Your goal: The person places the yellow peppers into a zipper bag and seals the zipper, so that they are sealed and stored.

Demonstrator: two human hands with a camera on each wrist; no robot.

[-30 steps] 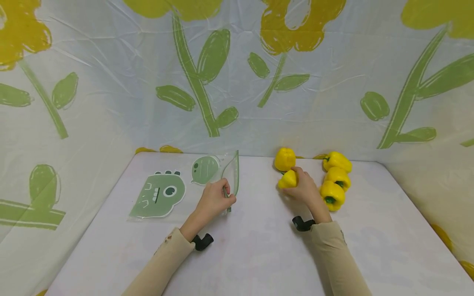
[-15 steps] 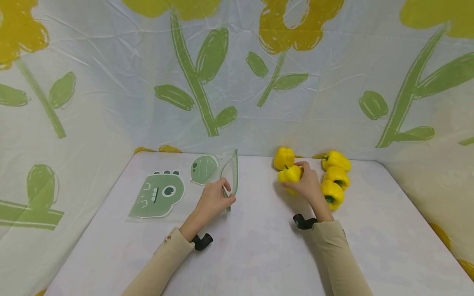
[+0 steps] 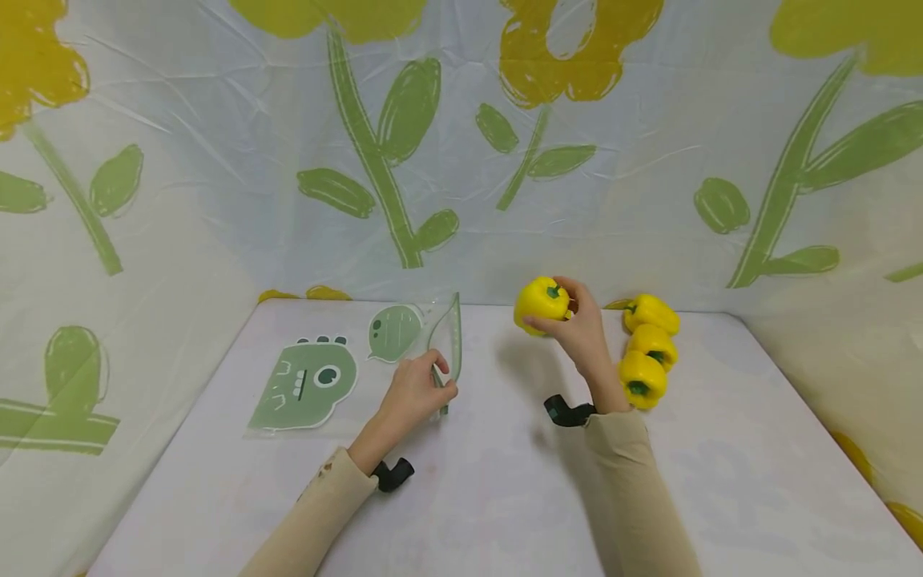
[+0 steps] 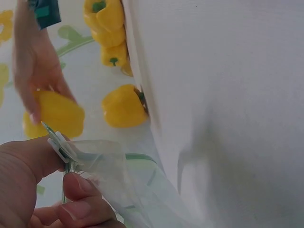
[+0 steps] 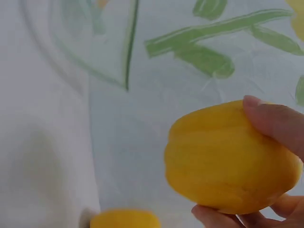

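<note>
My left hand [image 3: 413,393] pinches the edge of a clear zip bag [image 3: 313,381] printed with a green cartoon monster. The bag lies flat on the left, its mouth raised and gaping to the right. In the left wrist view, thumb and fingers grip the clear film [image 4: 102,156] by its green-lined edge. My right hand [image 3: 586,336] holds a yellow bell pepper [image 3: 539,306] above the table, green stem upward. From the right wrist, the thumb lies on one side of this pepper [image 5: 228,156] and the fingers on the other.
Behind the held pepper, mostly hidden in the head view, another yellow pepper [image 4: 124,107] stands on the table. To the right, three yellow peppers [image 3: 652,353] lie in a row. A flower-printed cloth [image 3: 613,224] rises behind the white table [image 3: 497,497].
My right hand has lifted the pepper off the table, moving it up and slightly left while its stem turned. My left hand keeps its hold on the bag's edge.
</note>
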